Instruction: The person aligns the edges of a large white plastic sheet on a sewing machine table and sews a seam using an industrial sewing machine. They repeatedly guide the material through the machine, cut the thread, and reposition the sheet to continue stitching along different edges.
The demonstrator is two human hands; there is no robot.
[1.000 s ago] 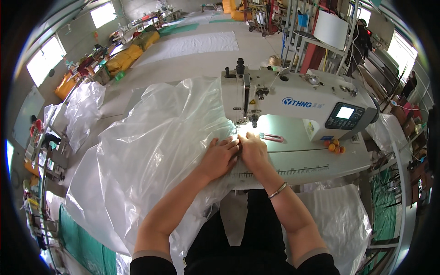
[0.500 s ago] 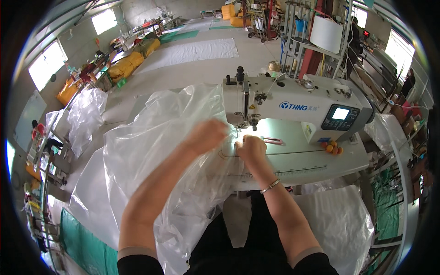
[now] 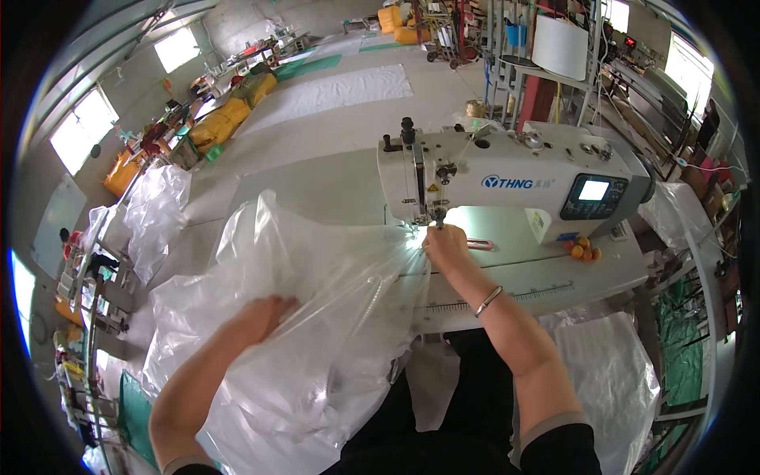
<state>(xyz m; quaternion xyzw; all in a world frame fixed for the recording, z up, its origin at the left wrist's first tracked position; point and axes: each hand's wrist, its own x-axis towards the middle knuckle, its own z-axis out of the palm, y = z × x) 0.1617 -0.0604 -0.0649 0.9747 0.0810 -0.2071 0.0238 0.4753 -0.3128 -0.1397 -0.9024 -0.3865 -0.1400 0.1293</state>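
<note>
A large clear plastic sheet (image 3: 317, 317) is bunched over my lap and the left side of the sewing table (image 3: 546, 277). My left hand (image 3: 261, 317) grips a fold of the plastic low at the left, away from the machine. My right hand (image 3: 445, 241) pinches the plastic's edge right under the needle of the white industrial sewing machine (image 3: 507, 178). A thin bracelet circles my right wrist.
Small orange balls (image 3: 582, 251) lie on the table by the machine's base. A white woven bag (image 3: 609, 380) hangs at the right of my lap. More clear plastic (image 3: 154, 210) is piled at the left. Yellow sacks (image 3: 229, 111) and shelves stand farther back.
My left hand has left the needle area and swung down to the left, pulling the plastic with it. My right hand stays at the needle.
</note>
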